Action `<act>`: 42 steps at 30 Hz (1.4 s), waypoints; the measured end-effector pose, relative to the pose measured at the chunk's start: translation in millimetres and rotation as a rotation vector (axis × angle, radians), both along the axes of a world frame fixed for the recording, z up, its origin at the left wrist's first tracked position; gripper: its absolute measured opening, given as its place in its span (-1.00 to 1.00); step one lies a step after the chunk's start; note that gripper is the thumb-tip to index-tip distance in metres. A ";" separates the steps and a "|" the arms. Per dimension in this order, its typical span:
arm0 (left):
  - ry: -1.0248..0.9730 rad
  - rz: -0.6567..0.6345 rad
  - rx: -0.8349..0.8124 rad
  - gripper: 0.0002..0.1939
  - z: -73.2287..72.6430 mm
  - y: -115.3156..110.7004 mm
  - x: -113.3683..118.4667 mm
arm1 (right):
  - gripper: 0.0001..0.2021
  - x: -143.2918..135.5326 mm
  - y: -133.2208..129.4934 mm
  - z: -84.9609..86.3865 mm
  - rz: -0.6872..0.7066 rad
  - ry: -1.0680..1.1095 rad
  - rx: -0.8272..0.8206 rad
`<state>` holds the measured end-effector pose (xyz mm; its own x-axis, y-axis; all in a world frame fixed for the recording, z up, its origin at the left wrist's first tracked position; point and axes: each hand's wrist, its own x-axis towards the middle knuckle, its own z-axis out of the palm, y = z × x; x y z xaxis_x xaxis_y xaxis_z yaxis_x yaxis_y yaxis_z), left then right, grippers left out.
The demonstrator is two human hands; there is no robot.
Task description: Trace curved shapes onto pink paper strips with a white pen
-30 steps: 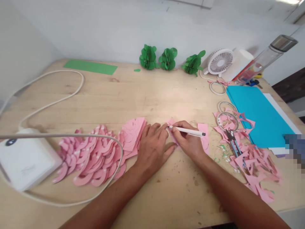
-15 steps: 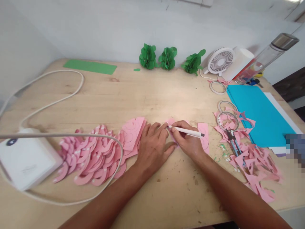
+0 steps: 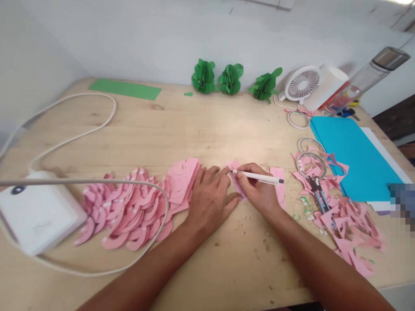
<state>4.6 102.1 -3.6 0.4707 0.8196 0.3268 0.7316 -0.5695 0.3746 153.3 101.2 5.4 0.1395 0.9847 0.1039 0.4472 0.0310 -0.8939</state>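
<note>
On the wooden table (image 3: 207,129), my left hand (image 3: 209,201) lies open, pinning pink paper (image 3: 235,166). My right hand (image 3: 259,192) grips a white pen (image 3: 257,176).

left hand (image 3: 207,199) flat on pink paper (image 3: 235,172) | right hand (image 3: 259,190) grips pen (image 3: 257,176)

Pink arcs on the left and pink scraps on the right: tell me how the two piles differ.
The pink arcs are smooth curved pieces overlapping in a fanned row; the pink scraps are jagged offcuts lying loose. A cable crosses the arcs, while scissors lie on the scraps. Both are the same pink paper on the table.
</note>
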 end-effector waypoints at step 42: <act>0.004 0.012 -0.021 -0.66 1.1 -0.7 0.0 | -0.86 1.8 -6.6 12.9 -0.006 -0.326 0.035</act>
<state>4.6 101.4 -2.5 0.4623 0.8319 0.3071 0.7399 -0.5528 0.3835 155.1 94.6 18.2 0.0988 0.9791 0.1776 0.7100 0.0557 -0.7020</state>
